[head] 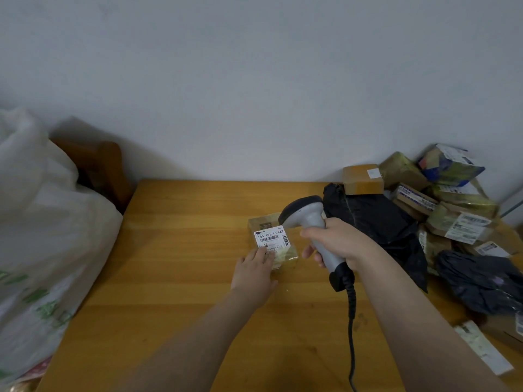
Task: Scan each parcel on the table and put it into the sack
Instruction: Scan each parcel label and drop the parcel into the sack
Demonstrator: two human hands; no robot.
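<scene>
From the head camera, a small parcel (285,257) in clear tape lies flat on the wooden table (184,278), about midway between the far and near edges and somewhat right of centre. Its white label (271,237) faces up, with the barcode showing.

The left hand (254,274) rests on the near left part of the parcel. Its fingers are straight and close together, with the tips lying flat on the lower corner of the label.

The right hand (336,240) has its fingers curled tightly round the grey handle of a scanner (307,215). The scanner's dark head is held just above the far right corner of the parcel and tilts down toward the label. Its coiled cable (351,321) hangs toward the near edge of the table.

A white sack (42,222) with green print bulges beside the table's left edge. Behind it stands a wooden chair (104,168).

A heap of boxes (452,210) fills the far right corner, and some of them carry labels. A black plastic bag (376,219) lies against the heap, just behind the right hand. A second dark bag (481,281) lies along the right edge.
</scene>
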